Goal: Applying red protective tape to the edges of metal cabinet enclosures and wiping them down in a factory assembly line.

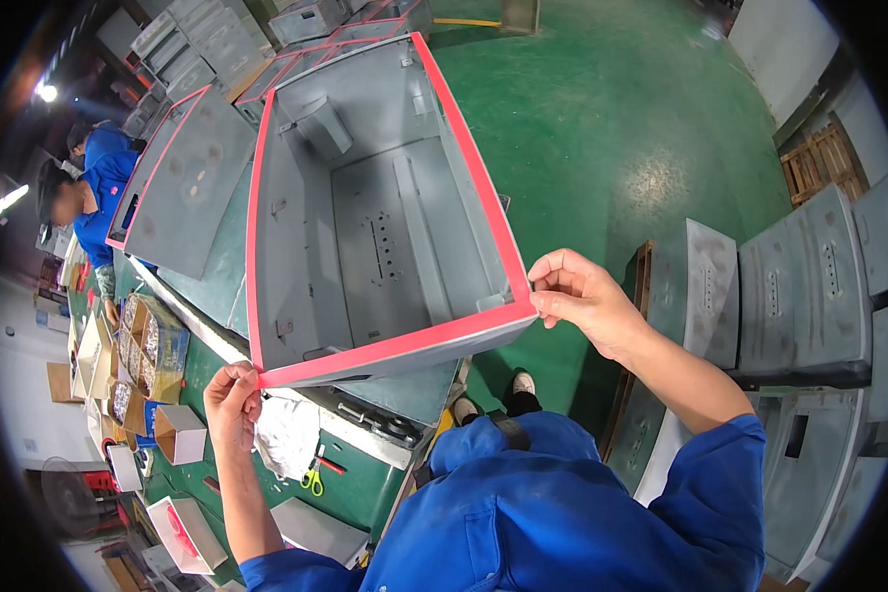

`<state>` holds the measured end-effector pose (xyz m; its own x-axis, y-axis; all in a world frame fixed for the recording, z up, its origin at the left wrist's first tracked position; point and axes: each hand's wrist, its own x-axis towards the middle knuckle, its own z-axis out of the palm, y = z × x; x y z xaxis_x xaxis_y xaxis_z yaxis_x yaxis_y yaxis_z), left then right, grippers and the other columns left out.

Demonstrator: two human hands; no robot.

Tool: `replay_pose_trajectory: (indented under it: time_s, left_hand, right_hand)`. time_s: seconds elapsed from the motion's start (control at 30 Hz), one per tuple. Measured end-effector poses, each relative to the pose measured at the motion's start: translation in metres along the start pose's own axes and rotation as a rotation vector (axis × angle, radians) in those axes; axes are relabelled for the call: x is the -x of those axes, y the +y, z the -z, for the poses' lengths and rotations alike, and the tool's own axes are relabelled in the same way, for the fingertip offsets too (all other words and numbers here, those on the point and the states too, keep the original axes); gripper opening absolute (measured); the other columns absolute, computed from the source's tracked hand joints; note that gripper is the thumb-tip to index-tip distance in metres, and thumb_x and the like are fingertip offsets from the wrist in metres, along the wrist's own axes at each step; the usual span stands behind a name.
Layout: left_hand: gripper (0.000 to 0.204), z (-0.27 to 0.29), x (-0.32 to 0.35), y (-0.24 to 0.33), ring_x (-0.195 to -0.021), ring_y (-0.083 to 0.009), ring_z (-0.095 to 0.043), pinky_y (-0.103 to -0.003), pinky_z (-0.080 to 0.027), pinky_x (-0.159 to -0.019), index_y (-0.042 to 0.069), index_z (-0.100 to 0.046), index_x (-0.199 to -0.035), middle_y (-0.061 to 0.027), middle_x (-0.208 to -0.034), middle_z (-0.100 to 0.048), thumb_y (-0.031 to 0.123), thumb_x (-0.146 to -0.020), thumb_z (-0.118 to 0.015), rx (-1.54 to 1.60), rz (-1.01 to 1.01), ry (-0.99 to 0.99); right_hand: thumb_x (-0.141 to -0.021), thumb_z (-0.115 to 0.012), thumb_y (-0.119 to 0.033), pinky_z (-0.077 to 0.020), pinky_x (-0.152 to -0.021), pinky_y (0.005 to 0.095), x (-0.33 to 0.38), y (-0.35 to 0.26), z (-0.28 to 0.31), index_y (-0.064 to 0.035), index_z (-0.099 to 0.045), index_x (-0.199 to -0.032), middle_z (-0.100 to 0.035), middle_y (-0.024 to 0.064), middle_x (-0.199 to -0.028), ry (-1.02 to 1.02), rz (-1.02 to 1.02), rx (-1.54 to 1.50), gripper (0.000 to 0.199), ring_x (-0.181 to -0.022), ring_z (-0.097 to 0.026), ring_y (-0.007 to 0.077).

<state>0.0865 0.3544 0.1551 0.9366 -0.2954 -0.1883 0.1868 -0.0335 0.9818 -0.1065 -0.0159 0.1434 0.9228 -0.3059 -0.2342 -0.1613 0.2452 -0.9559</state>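
Red-edged grey sheet-metal box point(385, 227) — left hand point(232, 400) and right hand point(582, 296) pinch its near corners; best kept level.

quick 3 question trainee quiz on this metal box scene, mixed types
1. True or false: both hands touch the grey metal box.
2. The strip along the box rim is: A) blue B) red C) yellow.
3. Which hand is at the near right corner of the box?

Key
1. True: the left hand and right hand each grip a near corner.
2. B: red strip.
3. The right hand.
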Motion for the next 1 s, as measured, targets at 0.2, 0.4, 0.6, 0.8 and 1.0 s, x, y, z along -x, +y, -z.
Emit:
replay_pose_trajectory:
  time_s: [0.2, 0.4, 0.6, 0.8, 1.0]
  left_hand:
    - [0.007, -0.002, -0.002, 0.000, -0.043, 0.0000, -0.038, -0.013, -0.028, -0.034, 0.003, -0.055, -0.072, -0.0012, -0.074, -0.052, -0.002, -0.076, -0.058, -0.010, -0.023, -0.032]
    - [0.005, 0.000, 0.001, 0.001, -0.043, -0.0009, -0.036, -0.015, -0.024, -0.034, 0.002, -0.054, -0.073, 0.0008, -0.066, -0.049, 0.000, -0.075, -0.058, -0.059, 0.001, 0.005]
    - [0.011, 0.000, 0.001, 0.016, -0.047, -0.0056, -0.042, -0.019, -0.029, -0.040, 0.001, -0.058, -0.080, -0.0007, -0.062, -0.050, 0.008, -0.074, -0.065, -0.071, 0.112, -0.059]
    - [0.012, 0.012, -0.008, 0.011, -0.052, -0.0030, -0.044, -0.016, -0.027, -0.040, 0.003, -0.059, -0.077, 0.0012, -0.066, -0.053, 0.013, -0.075, -0.066, -0.033, 0.141, -0.126]
    - [0.011, 0.014, -0.014, 0.006, -0.052, -0.0038, -0.046, -0.018, -0.030, -0.041, 0.004, -0.061, -0.075, 0.0005, -0.064, -0.055, 0.011, -0.073, -0.069, -0.039, 0.107, -0.164]
  right_hand:
    - [-0.081, -0.058, -0.008, -0.0436, -0.061, 0.0235, -0.004, 0.001, 0.006, -0.0054, -0.050, -0.097, -0.053, 0.0043, -0.085, -0.027, -0.069, -0.050, 0.018, -0.073, -0.052, 0.0100]
    - [-0.081, -0.058, -0.010, -0.0430, -0.062, 0.0239, -0.006, 0.003, 0.003, -0.0045, -0.049, -0.099, -0.055, 0.0054, -0.086, -0.021, -0.065, -0.105, 0.020, -0.073, -0.052, 0.0110]
    - [-0.080, -0.056, -0.005, -0.0404, -0.059, 0.0228, 0.000, 0.004, -0.007, -0.0043, -0.048, -0.100, -0.056, 0.0065, -0.088, 0.061, 0.018, 0.007, 0.022, -0.071, -0.051, 0.0104]
    - [-0.081, -0.052, -0.002, -0.0396, -0.058, 0.0205, 0.001, 0.007, -0.008, -0.0039, -0.047, -0.098, -0.051, 0.0022, -0.080, 0.059, 0.049, 0.046, 0.018, -0.065, -0.048, 0.0076]
    - [-0.082, -0.052, -0.005, -0.0406, -0.057, 0.0200, 0.000, 0.005, -0.010, -0.0044, -0.046, -0.097, -0.051, 0.0016, -0.081, 0.062, 0.075, 0.100, 0.016, -0.064, -0.048, 0.0070]
